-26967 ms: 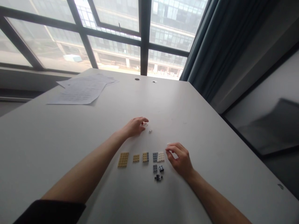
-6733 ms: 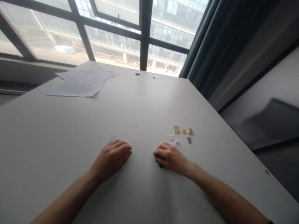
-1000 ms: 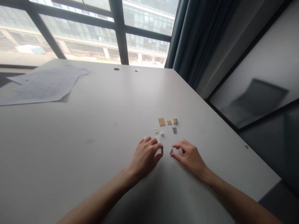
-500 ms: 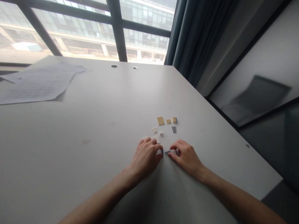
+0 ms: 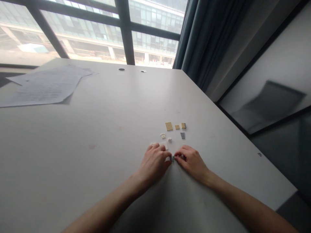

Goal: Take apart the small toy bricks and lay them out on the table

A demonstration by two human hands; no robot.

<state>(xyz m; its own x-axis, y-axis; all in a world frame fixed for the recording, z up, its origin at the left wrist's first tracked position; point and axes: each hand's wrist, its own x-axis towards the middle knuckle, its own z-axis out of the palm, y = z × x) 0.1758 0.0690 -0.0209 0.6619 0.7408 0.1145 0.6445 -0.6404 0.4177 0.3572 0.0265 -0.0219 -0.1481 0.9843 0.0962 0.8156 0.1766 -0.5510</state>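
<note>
My left hand (image 5: 155, 161) pinches a small grey building-block piece (image 5: 170, 158) between thumb and forefinger, low over the white table. Facing it, my right hand (image 5: 193, 162) has its thumb and fingertips closed on a second small grey piece (image 5: 173, 159). The two pieces meet or nearly meet; the fingers partly cover both, so I cannot tell whether they are joined. Just beyond my left fingers lies a flat white piece (image 5: 164, 145), partly hidden. A small white piece (image 5: 169, 140) and a curved white piece (image 5: 162, 136) rest behind it.
Farther back are a large tan studded plate (image 5: 168, 126), a smaller tan plate (image 5: 177, 127), a tan-and-grey piece (image 5: 184, 125) and a grey wedge plate (image 5: 182, 136). Printed papers (image 5: 46, 85) lie at the far left of the table (image 5: 116, 106). A dark curtain (image 5: 194, 48) hangs beyond.
My right hand has moved slightly left, bringing its grey piece up to the one in my left hand. The gap between them has closed. The camera view has shifted a little.
</note>
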